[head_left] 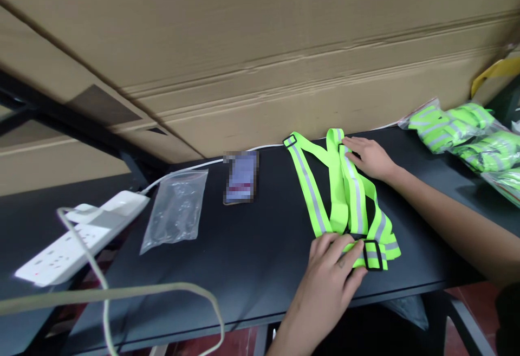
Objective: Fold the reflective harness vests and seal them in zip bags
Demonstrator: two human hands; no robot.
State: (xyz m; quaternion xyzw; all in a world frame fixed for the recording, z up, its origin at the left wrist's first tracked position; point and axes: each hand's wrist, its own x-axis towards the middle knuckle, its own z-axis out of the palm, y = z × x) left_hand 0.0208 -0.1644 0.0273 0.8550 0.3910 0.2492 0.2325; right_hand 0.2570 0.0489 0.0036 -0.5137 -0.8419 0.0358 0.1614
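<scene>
A neon-yellow reflective strap vest (325,193) with grey stripes and black buckles lies flat on the black table (252,247). My left hand (331,269) rests on its near end beside a black buckle (372,254), fingers curled and pressing the webbing down. My right hand (365,155) lies on the far end of the straps, fingers stretched out flat on them.
A phone (240,177) and an empty clear zip bag (176,207) lie left of the vest. A white power strip (77,237) with cables sits at the far left. Bagged vests (467,134) pile up at the right. Cardboard (260,47) leans behind the table.
</scene>
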